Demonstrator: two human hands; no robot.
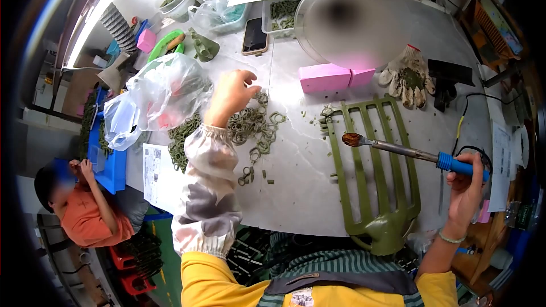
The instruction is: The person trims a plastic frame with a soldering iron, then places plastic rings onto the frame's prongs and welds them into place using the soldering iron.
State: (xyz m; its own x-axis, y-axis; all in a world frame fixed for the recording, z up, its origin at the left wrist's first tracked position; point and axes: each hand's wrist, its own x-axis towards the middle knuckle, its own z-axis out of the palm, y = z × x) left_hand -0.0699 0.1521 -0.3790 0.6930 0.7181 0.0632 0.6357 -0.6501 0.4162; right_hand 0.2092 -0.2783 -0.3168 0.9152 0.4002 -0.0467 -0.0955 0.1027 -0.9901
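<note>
The right hand (465, 199) has its fingers closed around the blue handle (452, 163) of a soldering iron (406, 150), at the right of the frame. The iron looks light and rigid; the handle is the safe place to hold, as the dark, crusted tip (351, 139) may be hot. The left hand (228, 99), upper centre, has bent, parted fingers with nothing visible in them, above loose green rings (244, 125) that look light and a little springy. Under the iron, right of centre, a green slotted part (389, 232) lies on the bench (296, 193); it seems stiff and smooth, its slats slimmer and likelier to flex than its broad lower end, the surer grip. Beyond it sit pink blocks (325, 78) and a stained glove (413, 74)
</note>
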